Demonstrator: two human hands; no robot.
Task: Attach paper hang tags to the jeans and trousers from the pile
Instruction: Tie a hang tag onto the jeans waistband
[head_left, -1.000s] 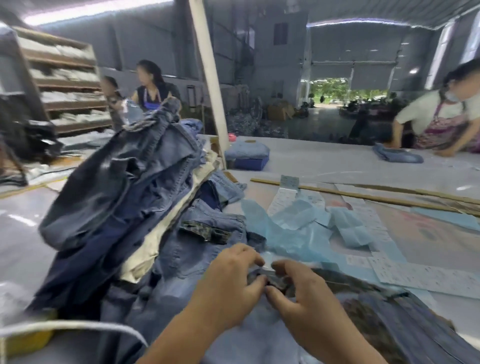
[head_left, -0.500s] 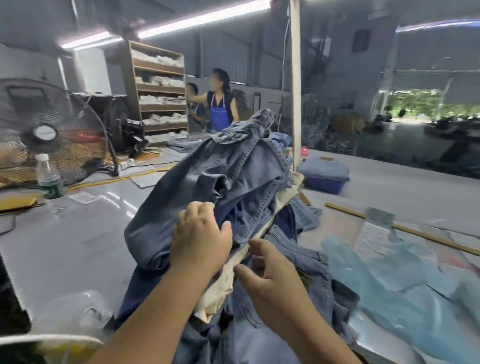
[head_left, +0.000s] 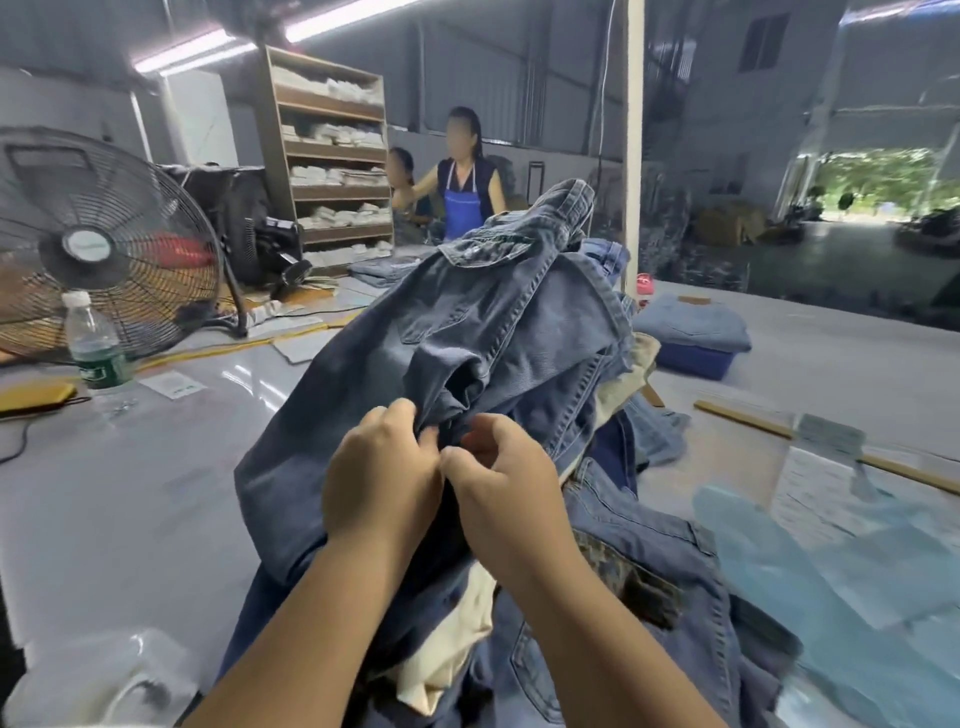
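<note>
Denim jeans (head_left: 498, 332) atop pile, left hand (head_left: 382, 480), right hand (head_left: 498, 486) pinching fold

Head view, close, forward-down over pile (head_left: 498, 332)

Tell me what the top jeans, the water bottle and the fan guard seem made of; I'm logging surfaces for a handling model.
Top jeans: blue denim, matte, with visible twill weave and stitched seams. Water bottle: clear plastic, glossy, with a white cap and green label. Fan guard: thin dark wire, probably painted metal. Left hand and right hand pinch the denim.
</note>
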